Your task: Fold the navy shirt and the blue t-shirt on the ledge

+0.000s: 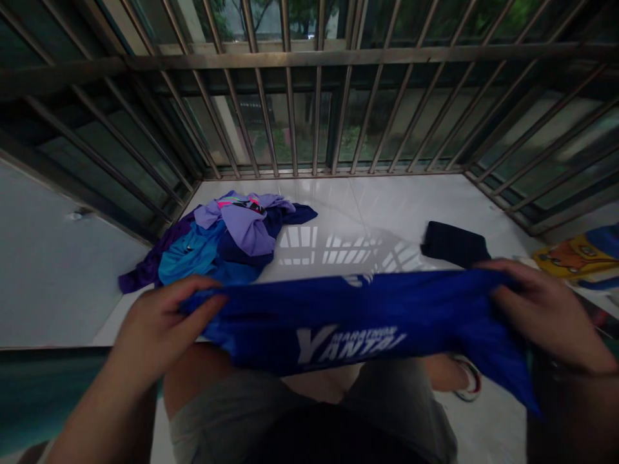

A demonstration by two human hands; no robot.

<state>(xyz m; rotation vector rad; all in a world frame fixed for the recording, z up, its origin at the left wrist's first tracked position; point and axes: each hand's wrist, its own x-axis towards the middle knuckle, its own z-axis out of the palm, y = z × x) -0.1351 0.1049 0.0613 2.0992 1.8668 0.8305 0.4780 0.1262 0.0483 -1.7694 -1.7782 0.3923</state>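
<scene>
A bright blue shirt (348, 322) with white lettering is stretched flat between my two hands, over my knees. My left hand (159, 322) pinches its left end with the fingers closed on the cloth. At the other end my right hand (541, 312) grips the fabric, and a loose corner hangs down below it. A pile of clothes (227, 238) in purple, lilac and light blue lies on the white ledge (367, 206) beyond my left hand. A folded dark garment (454, 243) rests on the ledge just beyond my right hand.
Metal window bars (314, 109) enclose the ledge at the back and on both sides. A yellow and blue patterned item (580, 254) lies at the far right. A grey wall (48, 270) stands on the left. My legs in grey shorts are below the shirt.
</scene>
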